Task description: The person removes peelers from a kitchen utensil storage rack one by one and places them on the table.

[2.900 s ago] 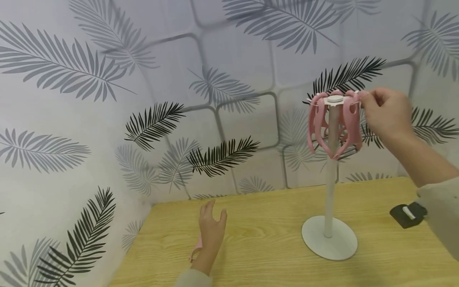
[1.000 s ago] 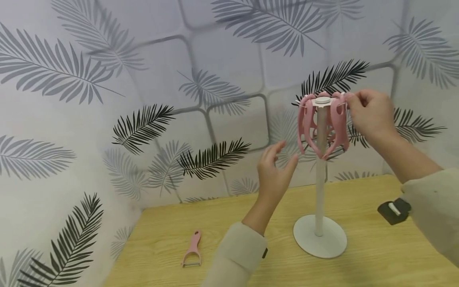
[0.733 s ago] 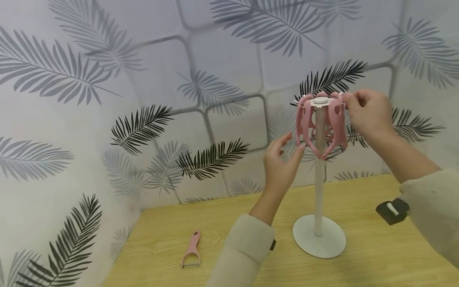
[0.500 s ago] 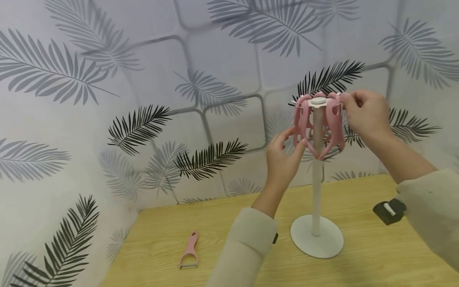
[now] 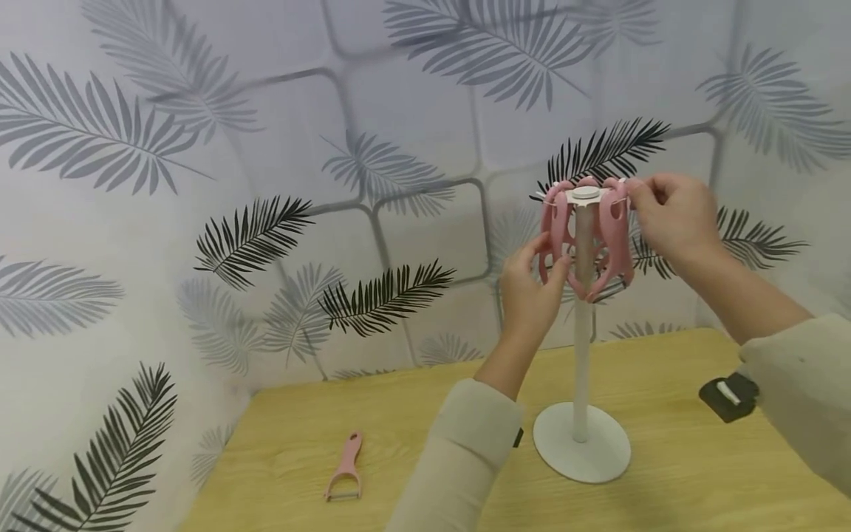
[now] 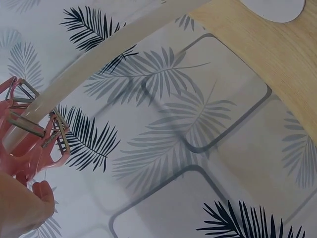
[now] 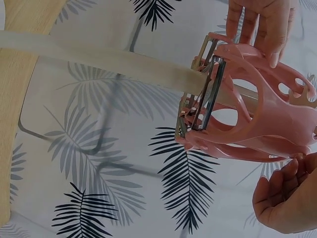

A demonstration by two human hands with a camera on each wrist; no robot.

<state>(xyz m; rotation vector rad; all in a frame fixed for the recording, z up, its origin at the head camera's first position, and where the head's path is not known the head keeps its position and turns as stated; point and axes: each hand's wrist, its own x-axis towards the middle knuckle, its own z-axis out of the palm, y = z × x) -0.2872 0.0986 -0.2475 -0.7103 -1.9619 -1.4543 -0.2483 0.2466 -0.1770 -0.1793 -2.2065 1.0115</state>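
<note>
A white stand (image 5: 581, 369) with a slim upright pole carries several pink peelers (image 5: 614, 229) hung in a ring from its hooked top. On the right of that ring, my right hand (image 5: 681, 222) pinches the upper handle end of one peeler between thumb and forefinger. My left hand (image 5: 528, 295) reaches in from the left, thumb and forefinger around the lower part of another hanging peeler (image 5: 561, 222). The peelers' metal blades (image 7: 213, 94) face downward, as the right wrist view shows. One more pink peeler (image 5: 348, 462) lies on the wooden table, left of the left sleeve.
The round white base (image 5: 598, 469) of the stand rests on the light wooden table (image 5: 286, 421). Close behind the table rises a leaf-patterned wall (image 5: 425, 244). A black piece (image 5: 728, 397) with a white tab is by the right cuff.
My left hand has moved up and right, away from beside the peeler on the table, to take hold of a hanging peeler. The right hand keeps its pinch at the top.
</note>
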